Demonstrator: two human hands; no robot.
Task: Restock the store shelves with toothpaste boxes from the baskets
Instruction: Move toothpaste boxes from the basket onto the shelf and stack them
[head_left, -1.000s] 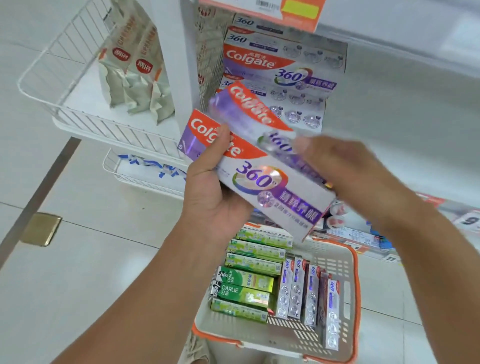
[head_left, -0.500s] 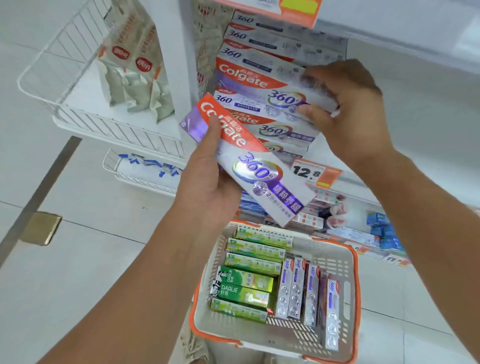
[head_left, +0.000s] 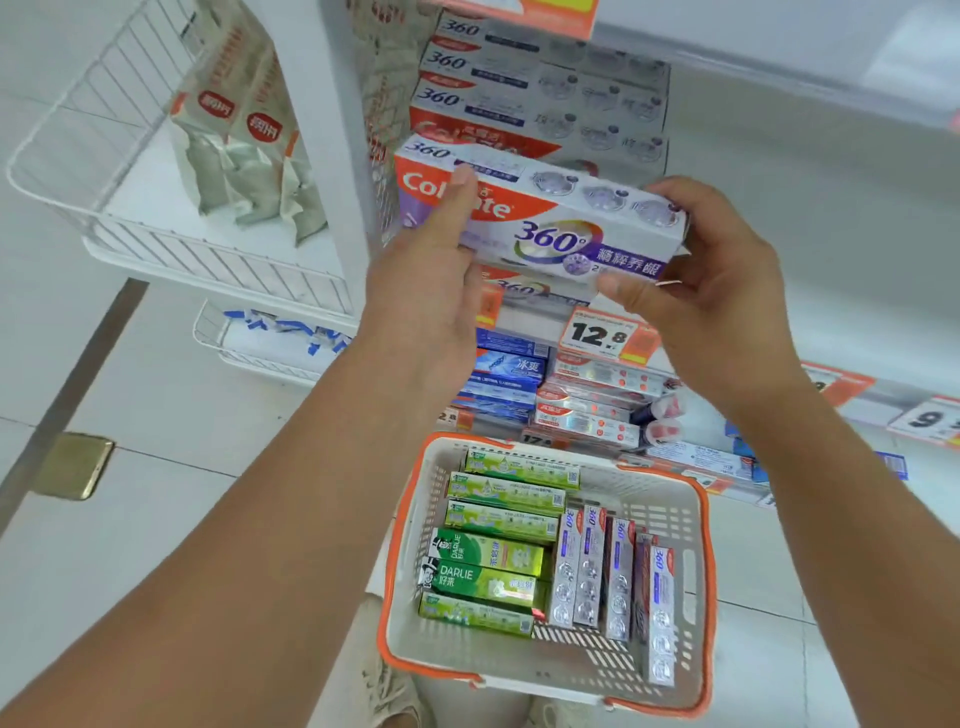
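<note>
1 Colgate 360 box (head_left: 571, 228) | gripped by left hand (head_left: 426, 291) + right hand (head_left: 711, 291) | basket (head_left: 698, 571): 6 green boxes (head_left: 493, 551), 5 Colgate 360 boxes (head_left: 613, 571)

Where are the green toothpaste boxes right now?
The green toothpaste boxes lie stacked along the left side of the orange-rimmed basket on the floor, beside the silver Colgate boxes, below both hands.
</note>
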